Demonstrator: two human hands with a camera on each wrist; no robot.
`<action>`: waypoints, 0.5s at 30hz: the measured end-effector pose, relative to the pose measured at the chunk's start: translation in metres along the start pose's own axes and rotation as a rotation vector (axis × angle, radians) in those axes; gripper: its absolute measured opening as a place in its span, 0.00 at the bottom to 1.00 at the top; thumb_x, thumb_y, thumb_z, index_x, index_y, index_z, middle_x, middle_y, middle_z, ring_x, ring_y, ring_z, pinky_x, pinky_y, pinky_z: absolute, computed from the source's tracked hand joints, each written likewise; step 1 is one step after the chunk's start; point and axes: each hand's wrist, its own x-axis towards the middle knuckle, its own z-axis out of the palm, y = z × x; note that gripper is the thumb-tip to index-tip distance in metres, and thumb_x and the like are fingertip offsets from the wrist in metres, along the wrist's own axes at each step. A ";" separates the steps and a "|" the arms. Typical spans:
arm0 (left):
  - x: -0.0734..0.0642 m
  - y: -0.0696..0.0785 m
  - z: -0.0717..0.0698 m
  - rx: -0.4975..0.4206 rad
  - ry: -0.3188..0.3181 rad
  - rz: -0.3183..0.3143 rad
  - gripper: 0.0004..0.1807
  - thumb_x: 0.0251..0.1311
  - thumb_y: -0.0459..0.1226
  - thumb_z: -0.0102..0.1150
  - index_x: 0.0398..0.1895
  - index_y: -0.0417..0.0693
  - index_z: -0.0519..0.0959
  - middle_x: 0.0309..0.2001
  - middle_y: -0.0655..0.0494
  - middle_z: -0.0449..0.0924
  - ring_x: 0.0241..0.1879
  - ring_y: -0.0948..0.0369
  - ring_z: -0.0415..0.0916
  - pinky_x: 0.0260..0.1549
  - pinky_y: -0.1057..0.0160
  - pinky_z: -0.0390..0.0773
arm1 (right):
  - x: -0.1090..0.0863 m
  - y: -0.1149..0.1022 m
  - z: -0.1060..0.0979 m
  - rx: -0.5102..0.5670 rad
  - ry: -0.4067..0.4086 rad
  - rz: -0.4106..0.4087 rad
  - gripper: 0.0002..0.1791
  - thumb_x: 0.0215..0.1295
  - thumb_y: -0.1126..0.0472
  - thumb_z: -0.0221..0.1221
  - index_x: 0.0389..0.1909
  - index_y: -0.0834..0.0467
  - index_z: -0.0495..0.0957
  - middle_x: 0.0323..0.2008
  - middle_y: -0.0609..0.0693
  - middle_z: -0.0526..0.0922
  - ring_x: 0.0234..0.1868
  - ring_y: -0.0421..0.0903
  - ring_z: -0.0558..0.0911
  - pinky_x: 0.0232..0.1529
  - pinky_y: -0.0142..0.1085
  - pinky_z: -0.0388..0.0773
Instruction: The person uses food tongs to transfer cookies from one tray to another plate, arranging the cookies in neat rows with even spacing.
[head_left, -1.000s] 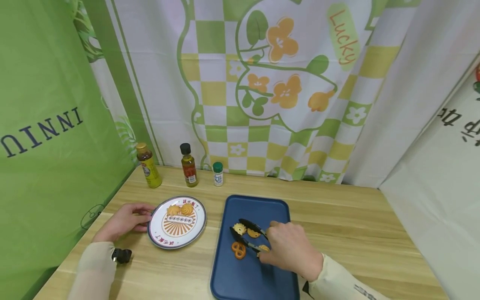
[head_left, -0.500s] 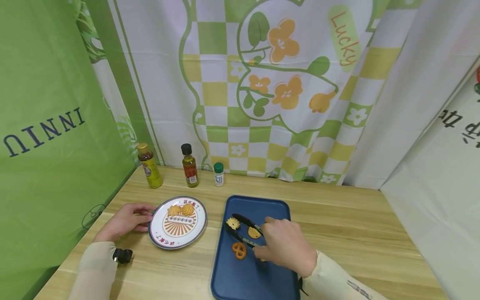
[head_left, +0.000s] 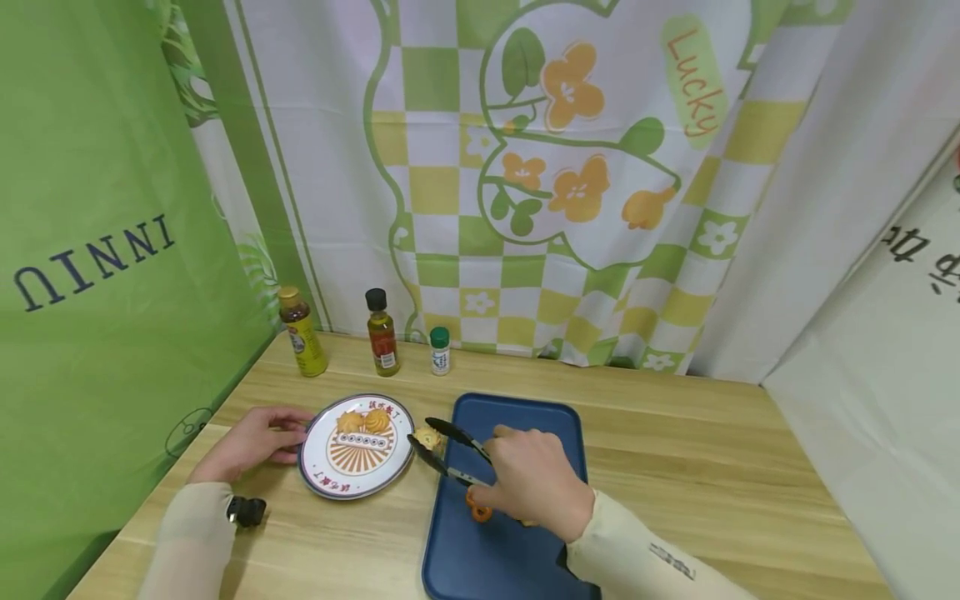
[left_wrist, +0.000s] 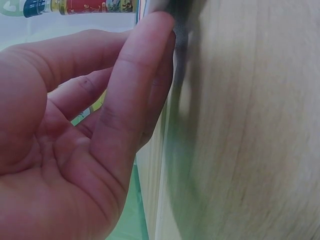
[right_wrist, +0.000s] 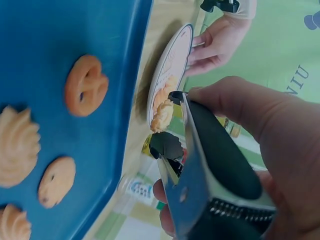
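Observation:
My left hand (head_left: 251, 437) holds the left rim of a round white plate (head_left: 318, 454) printed with red lettering and orange rays. Two swirled butter cookies (head_left: 363, 421) lie on its far part. In the left wrist view the thumb and fingers (left_wrist: 125, 100) meet the plate's edge low over the table. My right hand (head_left: 536, 475) grips black-tipped metal tongs (head_left: 453, 472). Between the tong tips is a ridged pale cookie (head_left: 428, 439), in the gap between plate and tray. A pretzel (right_wrist: 86, 85) and several cookies (right_wrist: 57, 181) lie on the blue tray (head_left: 510, 567).
Along the back of the wooden table (head_left: 675, 467) stand a yellow-labelled bottle (head_left: 303, 337), a black-capped oil bottle (head_left: 382, 337) and a green-capped shaker (head_left: 439, 354). Printed curtains (head_left: 465, 183) hang behind, and a green cloth (head_left: 112, 375) is at the left.
The right hand has moved left with the tongs, carrying the ridged cookie from over the tray to beside the plate's right rim. The left hand stays at the plate.

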 end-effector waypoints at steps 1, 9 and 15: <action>0.000 0.000 0.000 -0.002 0.000 0.000 0.23 0.81 0.25 0.54 0.74 0.23 0.73 0.56 0.35 0.83 0.43 0.58 0.87 0.43 0.61 0.97 | 0.003 -0.003 0.001 0.003 -0.010 0.001 0.26 0.60 0.40 0.81 0.18 0.47 0.77 0.23 0.41 0.68 0.13 0.37 0.61 0.11 0.27 0.51; -0.001 0.000 -0.002 -0.005 -0.002 -0.004 0.24 0.80 0.24 0.57 0.75 0.23 0.72 0.56 0.35 0.82 0.44 0.58 0.87 0.43 0.61 0.97 | 0.027 -0.027 0.015 -0.009 -0.026 -0.053 0.21 0.59 0.40 0.79 0.20 0.46 0.81 0.25 0.41 0.76 0.14 0.38 0.65 0.11 0.29 0.58; -0.001 0.002 0.000 -0.022 -0.007 0.005 0.26 0.78 0.24 0.59 0.75 0.22 0.72 0.56 0.35 0.82 0.44 0.58 0.86 0.43 0.61 0.97 | 0.042 -0.041 0.031 -0.029 -0.009 -0.087 0.26 0.56 0.41 0.80 0.16 0.45 0.73 0.25 0.40 0.75 0.15 0.38 0.64 0.10 0.31 0.58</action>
